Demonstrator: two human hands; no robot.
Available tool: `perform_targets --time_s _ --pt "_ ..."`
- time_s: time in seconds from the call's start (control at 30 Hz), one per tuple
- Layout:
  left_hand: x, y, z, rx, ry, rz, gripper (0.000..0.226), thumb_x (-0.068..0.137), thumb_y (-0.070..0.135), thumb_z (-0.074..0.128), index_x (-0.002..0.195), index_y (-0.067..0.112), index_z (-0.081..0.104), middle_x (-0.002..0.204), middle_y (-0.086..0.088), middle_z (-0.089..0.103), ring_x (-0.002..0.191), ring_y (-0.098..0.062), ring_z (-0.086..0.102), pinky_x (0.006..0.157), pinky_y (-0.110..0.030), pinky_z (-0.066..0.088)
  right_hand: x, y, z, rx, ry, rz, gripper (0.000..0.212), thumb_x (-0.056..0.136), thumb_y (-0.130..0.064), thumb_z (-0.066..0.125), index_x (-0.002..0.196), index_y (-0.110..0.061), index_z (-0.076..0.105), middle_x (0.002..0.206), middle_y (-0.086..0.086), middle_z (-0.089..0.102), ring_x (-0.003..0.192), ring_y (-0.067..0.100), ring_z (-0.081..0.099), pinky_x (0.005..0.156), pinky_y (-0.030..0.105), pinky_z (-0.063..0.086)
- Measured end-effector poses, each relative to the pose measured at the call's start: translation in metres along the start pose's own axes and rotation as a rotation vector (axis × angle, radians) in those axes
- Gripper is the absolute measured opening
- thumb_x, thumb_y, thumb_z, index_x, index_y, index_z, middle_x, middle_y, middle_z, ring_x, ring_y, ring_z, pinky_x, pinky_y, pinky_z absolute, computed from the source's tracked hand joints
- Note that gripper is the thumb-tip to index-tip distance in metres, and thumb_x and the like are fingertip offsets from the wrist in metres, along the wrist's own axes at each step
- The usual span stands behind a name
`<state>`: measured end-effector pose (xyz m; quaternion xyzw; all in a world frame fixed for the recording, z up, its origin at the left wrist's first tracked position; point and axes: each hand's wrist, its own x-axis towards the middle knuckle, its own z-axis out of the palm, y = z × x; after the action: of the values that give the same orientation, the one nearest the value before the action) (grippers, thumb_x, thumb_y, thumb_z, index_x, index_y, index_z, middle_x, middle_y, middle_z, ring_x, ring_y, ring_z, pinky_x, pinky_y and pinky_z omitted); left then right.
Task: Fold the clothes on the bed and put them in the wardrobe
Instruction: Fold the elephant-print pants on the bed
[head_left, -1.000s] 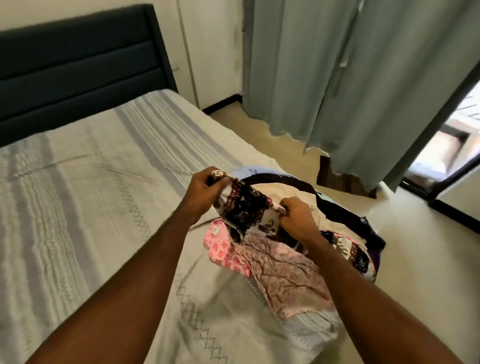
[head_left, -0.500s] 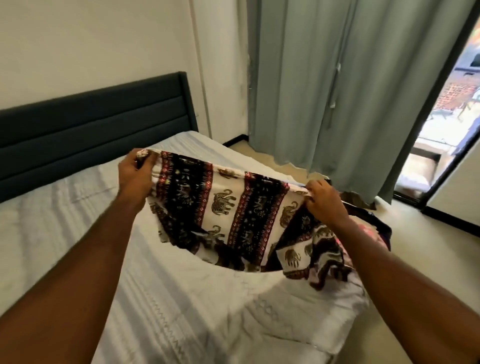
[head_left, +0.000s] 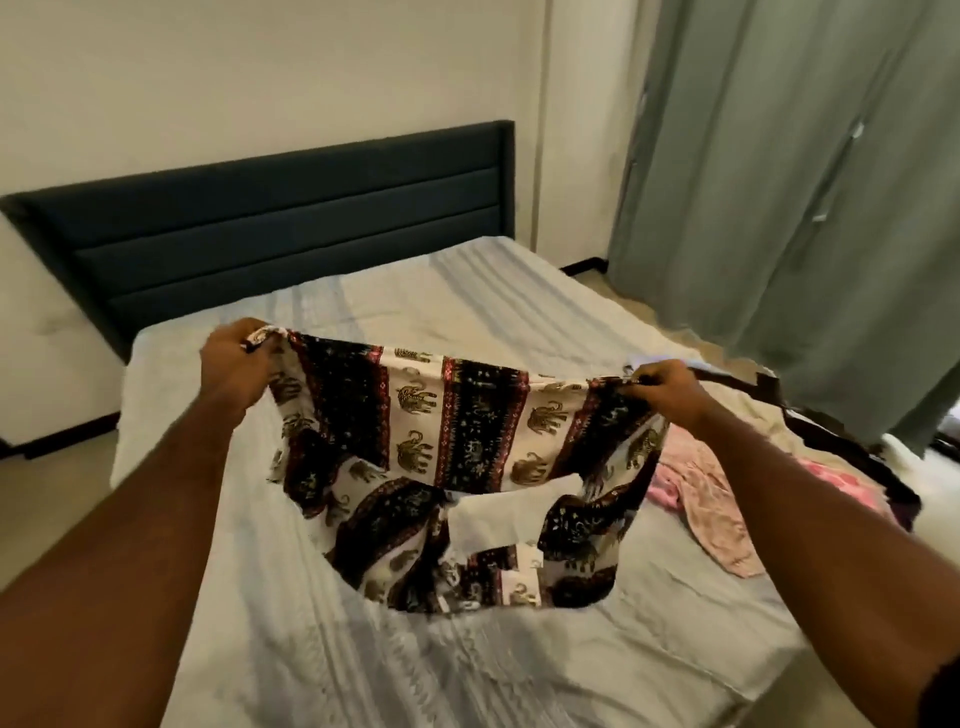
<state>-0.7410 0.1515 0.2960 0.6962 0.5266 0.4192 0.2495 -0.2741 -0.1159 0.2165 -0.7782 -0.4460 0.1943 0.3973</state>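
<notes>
Bed (head_left: 363, 649), dark headboard (head_left: 291, 218), one elephant-print garment (head_left: 457, 457) stretched above sheet. Left hand (head_left: 234, 364) and right hand (head_left: 667, 387) each grip a top corner. One pink garment (head_left: 711, 499) lies right.

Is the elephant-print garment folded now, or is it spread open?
Spread open, not folded. The left hand and right hand grip the elephant-print garment by its top edge, stretched wide; its lower part lies crumpled on the bed.

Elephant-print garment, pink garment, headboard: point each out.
elephant-print garment (head_left: 467, 431), head view, middle of the held-up panel.
pink garment (head_left: 711, 499), head view, crumpled middle on the bed.
headboard (head_left: 291, 228), head view, middle padded band.
</notes>
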Motion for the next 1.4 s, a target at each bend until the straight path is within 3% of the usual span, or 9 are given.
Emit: perform_targets --time_s 0.2,0.37,0.47,0.53,0.67,0.83,1.0,1.2,1.4 --pt "-0.013 -0.04 -0.016 0.052 -0.013 -0.146 0.022 0.092 0.002 0.059 0.107 0.008 0.073 0.101 -0.011 0.07 0.091 -0.026 0.063 0.077 -0.033 0.047 0.004 0.011 0.026 0.12 0.018 -0.046 0.031 0.095 -0.025 0.069 0.064 -0.023 0.068 0.058 -0.013 0.059 0.06 0.01 0.05 0.062 0.032 0.038" --pt "-0.009 -0.043 -0.009 0.073 -0.023 -0.132 0.029 0.089 -0.008 0.052 0.108 0.001 0.072 0.106 -0.016 0.07 0.093 -0.025 0.061 0.081 -0.031 0.049 0.012 0.01 0.039 0.293 0.058 -0.025 0.029 0.089 -0.037 0.073 0.078 -0.01 0.076 0.081 0.023 0.071 0.07 0.022 0.061 0.07 0.038 0.048" --pt "-0.001 -0.042 -0.005 0.042 0.066 -0.129 0.03 0.089 -0.011 0.049 0.107 -0.002 0.07 0.111 -0.021 0.069 0.092 -0.026 0.059 0.064 -0.018 0.051 0.027 0.016 0.028 0.329 0.0 0.0 0.062 0.077 -0.05 0.082 0.077 0.01 0.066 0.072 0.031 0.06 0.067 0.026 0.055 0.065 0.038 0.044" --pt "0.005 -0.04 -0.001 0.092 0.133 -0.158 0.03 0.091 -0.011 0.049 0.111 -0.002 0.069 0.111 -0.02 0.068 0.096 -0.032 0.061 0.064 -0.013 0.052 0.034 0.019 0.015 0.243 -0.144 0.024 0.06 0.076 -0.041 0.087 0.064 0.008 0.054 0.062 0.016 0.047 0.06 0.024 0.044 0.057 0.03 0.037" --pt "0.018 -0.044 0.008 0.294 0.16 -0.196 0.027 0.095 0.0 0.053 0.114 0.005 0.072 0.12 -0.025 0.064 0.111 -0.045 0.06 0.097 -0.048 0.049 0.045 0.03 0.003 -0.107 -0.505 0.06 0.023 0.077 -0.018 0.086 0.065 -0.012 0.068 0.062 -0.005 0.067 0.059 0.008 0.062 0.055 0.016 0.045" --pt "0.022 -0.075 0.022 0.509 0.01 -0.324 0.023 0.082 0.015 0.064 0.101 0.022 0.076 0.106 -0.019 0.068 0.1 -0.046 0.064 0.091 -0.057 0.054 0.073 0.062 0.019 -0.473 -0.692 0.085 0.019 0.078 -0.004 0.081 0.081 -0.022 0.075 0.07 -0.01 0.071 0.065 0.011 0.066 0.058 0.018 0.051" --pt "0.015 -0.095 0.053 0.283 -0.016 -0.479 0.03 0.073 0.002 0.061 0.097 0.014 0.076 0.099 -0.023 0.072 0.088 -0.046 0.071 0.08 -0.059 0.059 0.106 0.079 0.054 -0.672 -0.424 0.056 0.023 0.075 -0.042 0.085 0.075 -0.024 0.071 0.065 -0.005 0.062 0.068 0.02 0.061 0.06 0.026 0.038" --pt "0.037 -0.078 0.084 0.159 0.054 -0.327 0.026 0.086 -0.009 0.056 0.102 -0.001 0.076 0.103 -0.017 0.072 0.097 -0.028 0.066 0.087 -0.027 0.047 0.158 0.052 0.078 -0.455 -0.084 0.059 0.012 0.079 -0.011 0.078 0.09 -0.011 0.077 0.093 0.015 0.075 0.085 0.031 0.067 0.076 0.03 0.044" --pt "0.076 -0.07 0.059 0.147 0.239 -0.21 0.033 0.088 -0.009 0.049 0.104 0.001 0.076 0.111 -0.018 0.072 0.105 -0.031 0.066 0.089 -0.024 0.047 0.182 0.004 0.057 -0.314 0.272 0.031 0.018 0.083 -0.016 0.069 0.098 -0.013 0.078 0.098 0.015 0.075 0.091 0.034 0.068 0.083 0.037 0.051"
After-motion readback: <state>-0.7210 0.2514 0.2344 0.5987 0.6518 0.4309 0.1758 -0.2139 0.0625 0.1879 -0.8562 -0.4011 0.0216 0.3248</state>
